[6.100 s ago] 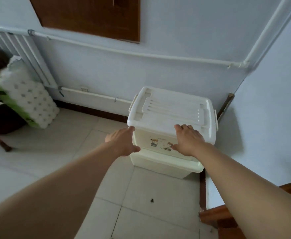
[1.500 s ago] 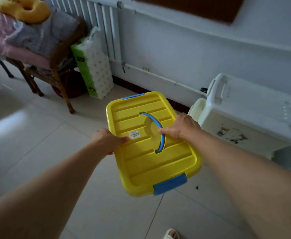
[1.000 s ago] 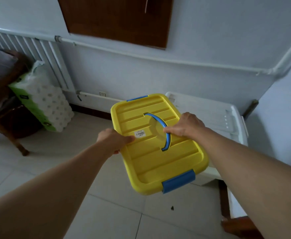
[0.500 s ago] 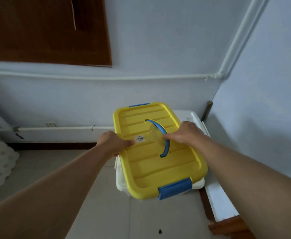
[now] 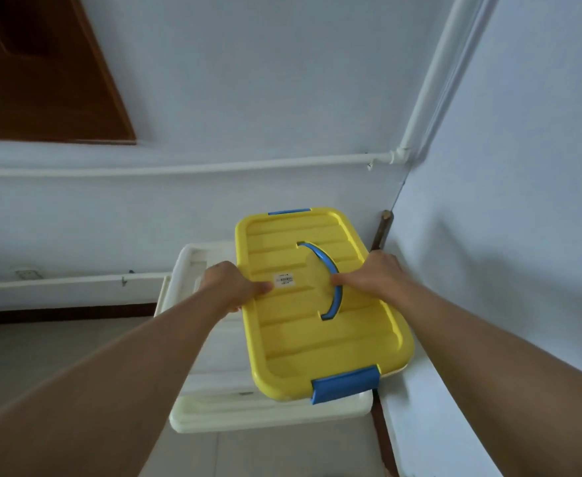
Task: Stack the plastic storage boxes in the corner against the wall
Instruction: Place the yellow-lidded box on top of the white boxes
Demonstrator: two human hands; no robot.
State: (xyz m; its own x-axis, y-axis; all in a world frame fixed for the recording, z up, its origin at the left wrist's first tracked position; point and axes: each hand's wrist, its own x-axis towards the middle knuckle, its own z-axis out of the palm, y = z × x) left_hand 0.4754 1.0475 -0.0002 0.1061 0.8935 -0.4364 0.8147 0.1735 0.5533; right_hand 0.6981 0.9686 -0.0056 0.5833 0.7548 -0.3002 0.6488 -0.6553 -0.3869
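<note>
A yellow storage box (image 5: 320, 342) with blue clips and a blue curved handle is over the lid of the white storage box (image 5: 214, 383), which stands in the corner. The yellow box covers the white lid's right part and lies skewed across it. I cannot tell whether it rests on the lid or hovers just above. My left hand (image 5: 231, 284) grips the yellow box's left edge, thumb on the lid. My right hand (image 5: 375, 277) grips its right edge, thumb on the lid by the handle.
The right wall (image 5: 510, 235) is close beside the yellow box. White pipes (image 5: 193, 166) run along the back wall and up the corner. A brown wooden panel (image 5: 41, 70) hangs at upper left. A thin wooden stick (image 5: 382, 228) leans in the corner behind the boxes.
Both hands carried the yellow box from the open floor to the corner and brought it over the white box's lid, lower and nearer the right wall than half a second ago.
</note>
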